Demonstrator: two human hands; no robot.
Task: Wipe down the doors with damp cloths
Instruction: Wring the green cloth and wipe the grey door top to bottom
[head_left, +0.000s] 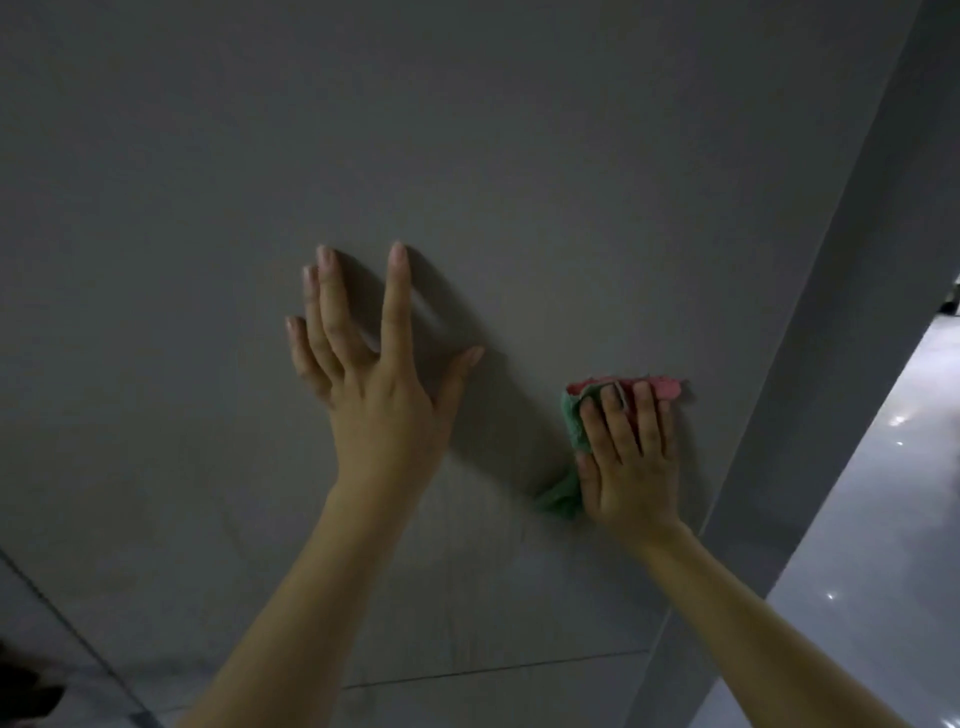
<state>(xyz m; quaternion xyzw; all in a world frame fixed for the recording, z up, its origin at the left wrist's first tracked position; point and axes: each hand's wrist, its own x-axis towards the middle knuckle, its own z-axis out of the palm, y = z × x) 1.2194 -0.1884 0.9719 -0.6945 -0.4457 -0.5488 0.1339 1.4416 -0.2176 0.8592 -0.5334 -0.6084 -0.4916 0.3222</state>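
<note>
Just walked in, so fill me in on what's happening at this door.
A person is wiping a grey door by hand. The right hand presses a green and pink cloth flat against the panel, near its right edge. The left hand is empty, fingers spread, braced against the door beside it. To the right, a glossy floor shows past the door's edge.

- Most of the cloth (574, 431) was covered by the right hand (628, 457); only its red and green edges were shown.
- The door (467, 156) was cut off at the top and left edges.
- A dark shape (26, 686) at the near left corner could not be identified.
- Both forearms were cropped by the bottom edge.
</note>
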